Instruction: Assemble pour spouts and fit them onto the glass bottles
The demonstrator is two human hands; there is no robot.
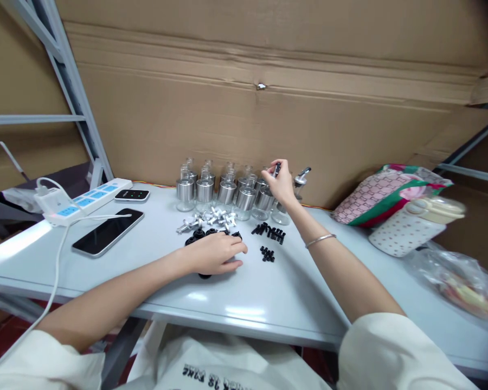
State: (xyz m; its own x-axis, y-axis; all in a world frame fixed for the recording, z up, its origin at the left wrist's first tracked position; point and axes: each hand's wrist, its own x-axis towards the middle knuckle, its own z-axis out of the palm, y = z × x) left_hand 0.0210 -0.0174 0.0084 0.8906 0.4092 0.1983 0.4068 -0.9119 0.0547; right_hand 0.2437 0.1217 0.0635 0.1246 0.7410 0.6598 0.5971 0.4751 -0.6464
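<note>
My right hand (282, 184) is raised at the right end of a group of glass bottles with metal sleeves (226, 192). Its fingers are closed around a black-tipped pour spout (277, 169); the spout's lower part is hidden by the hand. Just right of it, one bottle carries a metal pourer with a black tip (303, 176). My left hand (219, 253) lies low over black round pieces (197, 234), fingers stretched out, partly covering them. Silver pourer pieces (219, 218) lie in a heap before the bottles. Black tube-like pieces (274, 233) and small black caps (267, 254) lie between my hands.
On the left are a power strip (93, 199) with a charger and white cable, a phone (109, 232) and a small device (132, 195). A patterned bag (378, 195), dotted flask (410, 230) and plastic bag (455, 276) are on the right. Cardboard (187, 114) stands behind.
</note>
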